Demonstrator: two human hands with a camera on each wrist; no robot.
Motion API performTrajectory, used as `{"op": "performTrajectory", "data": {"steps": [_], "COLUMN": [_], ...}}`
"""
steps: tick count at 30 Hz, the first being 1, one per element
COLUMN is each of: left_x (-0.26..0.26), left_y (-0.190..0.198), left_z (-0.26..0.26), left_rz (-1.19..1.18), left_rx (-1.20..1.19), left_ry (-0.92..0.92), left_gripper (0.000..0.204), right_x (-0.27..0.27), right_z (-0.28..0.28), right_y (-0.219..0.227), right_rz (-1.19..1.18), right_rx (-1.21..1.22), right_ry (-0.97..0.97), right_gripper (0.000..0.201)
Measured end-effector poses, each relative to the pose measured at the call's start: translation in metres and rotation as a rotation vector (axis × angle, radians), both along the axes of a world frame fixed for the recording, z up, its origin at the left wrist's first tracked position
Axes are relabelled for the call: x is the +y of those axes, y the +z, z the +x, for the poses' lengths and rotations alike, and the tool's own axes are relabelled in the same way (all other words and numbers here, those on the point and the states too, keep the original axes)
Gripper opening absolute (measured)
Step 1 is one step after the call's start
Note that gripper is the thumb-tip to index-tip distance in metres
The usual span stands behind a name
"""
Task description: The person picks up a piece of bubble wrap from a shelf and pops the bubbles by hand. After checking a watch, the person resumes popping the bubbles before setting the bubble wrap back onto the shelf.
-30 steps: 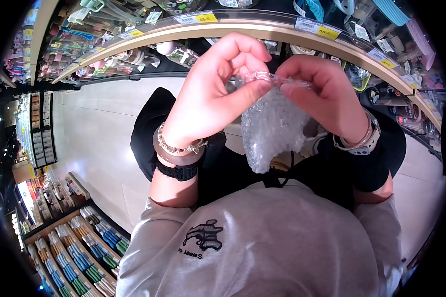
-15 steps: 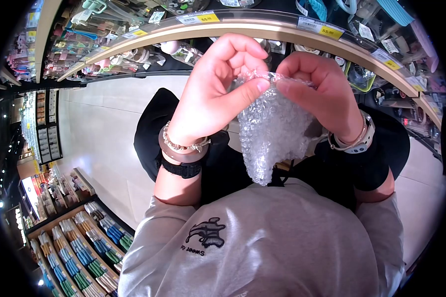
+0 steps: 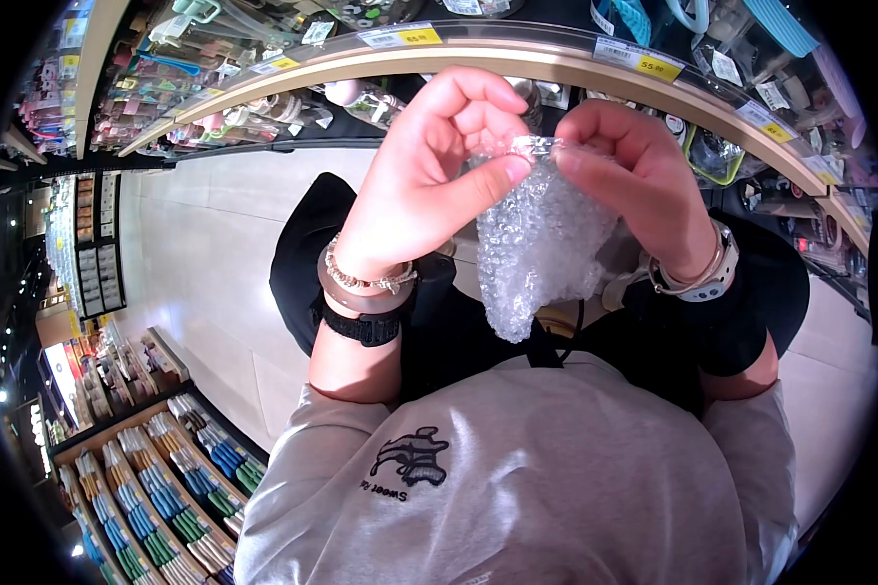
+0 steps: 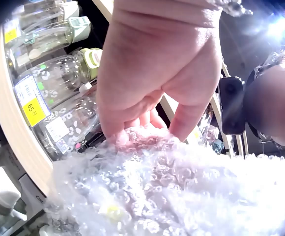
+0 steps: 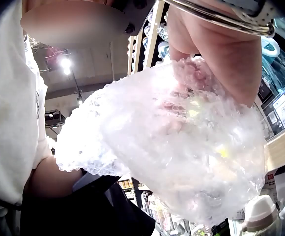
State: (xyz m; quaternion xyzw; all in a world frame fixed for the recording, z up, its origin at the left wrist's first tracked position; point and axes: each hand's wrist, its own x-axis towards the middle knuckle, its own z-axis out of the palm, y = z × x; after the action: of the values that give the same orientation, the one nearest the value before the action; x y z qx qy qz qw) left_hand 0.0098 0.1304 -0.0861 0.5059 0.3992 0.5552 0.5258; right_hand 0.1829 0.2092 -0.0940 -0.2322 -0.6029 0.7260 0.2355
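So there's one piece of bubble wrap [image 3: 541, 244] here, hanging in front of the person's shirt [image 3: 517, 458] with its top edge up between the hands. Can't tell if anything's inside it; the right wrist view shows a couple of yellowish spots on or through the plastic, that's it.

Container-wise, the shelf [image 3: 517, 60] up front holds a bunch of clear bottles. From the left wrist I count at least three with visible lids on the upper level: one white lid [image 4: 71, 10], one mint lid [image 4: 79, 28], one green lid [image 4: 91, 58]. Another bottle with a white top [image 4: 4, 189] sits on the level below. Off to the left there's a divided rack [image 3: 117, 421], slim packs standing in several rows, blue and green showing on lots of them.

Both hands are on the wrap, close together with a small gap between the thumb tips. The left hand [image 3: 415, 185] pinches the top edge, thumb in front, index finger arched above it. The right hand [image 3: 649, 190] grips the same edge, thumb pressed on, fingers curled in.

Wrist stuff: three bands on the left (one beaded bracelet [image 3: 361, 278], one wide smooth band [image 3: 361, 297], one black strap [image 3: 363, 327]), plus a pale watch [image 3: 714, 283] and thin bangle on the right.
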Motion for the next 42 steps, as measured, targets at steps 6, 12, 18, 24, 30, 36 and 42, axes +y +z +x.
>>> {"op": "performTrajectory", "data": {"steps": [6, 12, 18, 24, 30, 36, 42], "left_x": [0.0, 0.001, 0.002, 0.002, 0.001, 0.003, 0.003], "left_y": [0.0, -0.002, -0.002, -0.001, 0.003, 0.002, 0.002], "left_z": [0.001, 0.003, 0.006, 0.008, 0.013, 0.011, 0.01], "left_rz": [-0.009, -0.008, -0.013, -0.026, -0.004, -0.006, 0.008], "left_rx": [-0.035, -0.065, -0.069, -0.002, 0.254, 0.349, 0.235], "left_ry": [-0.02, -0.004, 0.034, 0.043, 0.078, 0.081, 0.087], "left_gripper": [0.035, 0.037, 0.036, 0.038, 0.039, 0.04, 0.039], "right_x": [0.001, 0.0, 0.0, -0.001, -0.003, -0.002, -0.001], "right_z": [0.003, 0.003, 0.004, 0.002, 0.001, 0.002, 0.003], "right_y": [0.004, 0.002, 0.001, -0.007, -0.009, -0.008, -0.004], "right_rz": [-0.004, -0.041, -0.048, 0.12, 0.268, 0.274, 0.233], "right_rx": [0.014, 0.054, 0.067, 0.134, 0.1, 0.048, 0.053], "right_ry": [0.008, 0.028, 0.038, -0.005, -0.071, -0.08, -0.048], "right_gripper": [0.013, 0.012, 0.011, 0.011, 0.012, 0.011, 0.011]}}
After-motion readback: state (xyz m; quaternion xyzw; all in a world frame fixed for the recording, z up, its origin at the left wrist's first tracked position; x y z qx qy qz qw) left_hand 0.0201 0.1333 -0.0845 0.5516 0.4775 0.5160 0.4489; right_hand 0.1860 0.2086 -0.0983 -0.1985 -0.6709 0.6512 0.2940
